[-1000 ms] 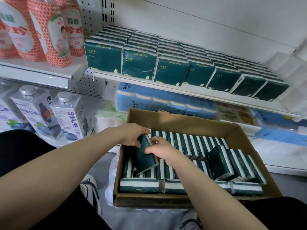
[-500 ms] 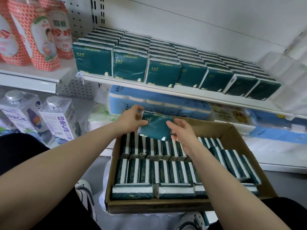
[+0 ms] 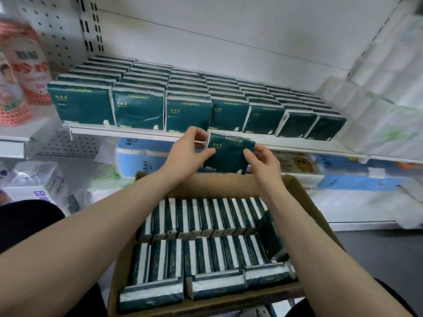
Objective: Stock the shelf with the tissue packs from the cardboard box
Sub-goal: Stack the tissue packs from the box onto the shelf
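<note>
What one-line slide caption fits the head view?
A tissue pack held by left hand and right hand above the box, near the shelf.

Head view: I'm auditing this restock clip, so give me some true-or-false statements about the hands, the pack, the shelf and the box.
1. The left hand and right hand both hold one tissue pack. True.
2. That pack stands on the shelf. False: it is held in the air before the shelf's front edge.
3. The cardboard box is empty. False: rows of packs fill it.
4. Shelved packs stand in rows. True.
</note>
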### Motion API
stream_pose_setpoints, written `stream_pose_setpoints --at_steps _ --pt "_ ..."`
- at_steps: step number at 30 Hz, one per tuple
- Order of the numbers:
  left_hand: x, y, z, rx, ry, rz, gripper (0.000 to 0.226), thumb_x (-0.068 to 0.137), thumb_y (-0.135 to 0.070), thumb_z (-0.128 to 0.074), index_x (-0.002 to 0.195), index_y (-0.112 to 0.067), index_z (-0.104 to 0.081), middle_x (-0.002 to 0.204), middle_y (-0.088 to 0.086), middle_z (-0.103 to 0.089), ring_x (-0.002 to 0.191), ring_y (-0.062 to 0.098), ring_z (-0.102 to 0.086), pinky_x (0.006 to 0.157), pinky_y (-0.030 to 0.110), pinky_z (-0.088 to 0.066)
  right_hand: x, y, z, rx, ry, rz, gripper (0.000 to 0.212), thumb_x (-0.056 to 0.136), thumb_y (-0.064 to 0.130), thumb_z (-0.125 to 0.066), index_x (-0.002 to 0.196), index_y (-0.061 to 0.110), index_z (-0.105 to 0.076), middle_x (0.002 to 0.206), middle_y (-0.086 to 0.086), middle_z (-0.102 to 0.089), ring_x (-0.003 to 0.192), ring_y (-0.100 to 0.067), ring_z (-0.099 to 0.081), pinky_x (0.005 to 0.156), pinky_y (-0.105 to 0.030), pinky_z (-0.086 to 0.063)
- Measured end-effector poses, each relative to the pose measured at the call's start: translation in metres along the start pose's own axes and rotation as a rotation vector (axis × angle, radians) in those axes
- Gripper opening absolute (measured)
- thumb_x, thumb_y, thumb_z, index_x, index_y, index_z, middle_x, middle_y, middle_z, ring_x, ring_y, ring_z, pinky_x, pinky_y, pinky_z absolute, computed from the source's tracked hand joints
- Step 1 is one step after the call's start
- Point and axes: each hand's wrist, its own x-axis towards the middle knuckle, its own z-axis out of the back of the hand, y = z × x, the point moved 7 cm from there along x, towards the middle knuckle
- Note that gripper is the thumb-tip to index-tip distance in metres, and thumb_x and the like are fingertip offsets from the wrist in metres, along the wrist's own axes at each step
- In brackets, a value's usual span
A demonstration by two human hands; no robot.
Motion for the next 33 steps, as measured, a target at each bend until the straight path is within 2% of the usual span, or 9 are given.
stream_pose_setpoints --at_steps 4,6,9,13,16,21,23,28,33 --pt "0.01 -0.016 -0.01 0.002 -0.038 -0.087 0.046 0.088 -0.024 -0.069 0.129 -0.025 -0.049 0.116 0.001 -0.052 0.106 0.011 -0.052 0.092 0.025 -0.045 0.017 0.029 0.016 -0.085 -0.043 0.127 0.024 0.096 0.025 -0.063 0.119 0.022 -0.055 0.1 0.001 -0.061 0.092 -0.014 -0.063 0.072 -0.019 -0.053" --pt "0.012 -0.021 -0.015 -0.008 -0.021 -0.11 0.056 0.09 -0.024 -0.066 0.14 -0.027 -0.042 0.117 0.001 -0.05 0.107 0.011 -0.05 0.09 0.024 -0.047 0.024 0.041 0.019 -0.111 -0.064 0.184 0.025 0.096 0.025 -0.063 0.119 0.026 -0.052 0.095 0.006 -0.058 0.087 -0.012 -0.063 0.076 -0.022 -0.055" --pt "0.017 -0.02 -0.02 -0.025 0.0 -0.114 0.063 0.093 -0.025 -0.063 0.148 -0.028 -0.032 0.123 -0.001 -0.048 0.112 0.009 -0.05 0.094 0.023 -0.045 0.034 0.05 0.017 -0.129 -0.068 0.22 0.029 0.096 0.025 -0.064 0.123 0.029 -0.052 0.097 0.003 -0.059 0.093 -0.016 -0.065 0.082 -0.027 -0.054" --pt "0.023 -0.016 -0.021 -0.039 0.011 -0.102 0.063 0.094 -0.024 -0.061 0.15 -0.024 -0.032 0.132 0.001 -0.047 0.116 0.008 -0.05 0.098 0.022 -0.045 0.046 0.052 0.007 -0.129 -0.063 0.224 0.037 0.096 0.025 -0.064 0.131 0.024 -0.052 0.104 -0.002 -0.061 0.101 -0.021 -0.065 0.088 -0.031 -0.054" --pt "0.026 -0.01 -0.022 -0.061 0.009 -0.076 0.063 0.094 -0.022 -0.061 0.15 -0.02 -0.032 0.141 0.003 -0.044 0.122 0.01 -0.05 0.101 0.024 -0.045 0.052 0.045 -0.001 -0.116 -0.069 0.201 0.043 0.096 0.024 -0.064 0.136 0.021 -0.048 0.109 -0.002 -0.061 0.102 -0.019 -0.065 0.083 -0.025 -0.052" --pt "0.027 -0.008 -0.026 -0.059 0.013 -0.087 0.059 0.095 -0.018 -0.06 0.148 -0.015 -0.036 0.149 0.002 -0.037 0.13 0.011 -0.045 0.097 0.011 -0.037 0.053 0.036 -0.003 -0.085 -0.128 0.172 0.038 0.096 0.019 -0.064 0.13 0.019 -0.046 0.113 0.006 -0.057 0.101 -0.005 -0.059 0.071 -0.009 -0.047" --pt "0.028 -0.007 -0.027 -0.049 0.011 -0.089 0.056 0.095 -0.017 -0.06 0.146 -0.014 -0.039 0.148 0.002 -0.037 0.13 0.01 -0.045 0.099 0.011 -0.036 0.052 0.035 -0.005 -0.111 -0.121 0.182 0.037 0.096 0.019 -0.063 0.13 0.019 -0.047 0.114 0.008 -0.056 0.099 0.0 -0.057 0.069 -0.004 -0.046" --pt "0.027 -0.003 -0.031 -0.015 0.018 -0.084 0.055 0.095 -0.019 -0.06 0.146 -0.013 -0.041 0.141 0.003 -0.039 0.125 0.013 -0.048 0.108 0.021 -0.037 0.054 0.032 -0.016 -0.163 -0.082 0.195 0.041 0.097 0.018 -0.061 0.135 0.021 -0.047 0.122 0.007 -0.055 0.111 -0.008 -0.057 0.084 -0.014 -0.047" --pt "0.026 -0.005 -0.038 0.031 0.051 -0.095 0.058 0.095 -0.019 -0.059 0.149 -0.014 -0.036 0.148 0.002 -0.035 0.128 0.014 -0.045 0.108 0.019 -0.033 0.055 0.029 -0.02 -0.206 -0.075 0.202 0.047 0.097 0.017 -0.061 0.142 0.019 -0.045 0.129 0.002 -0.055 0.115 -0.009 -0.055 0.097 -0.024 -0.048"
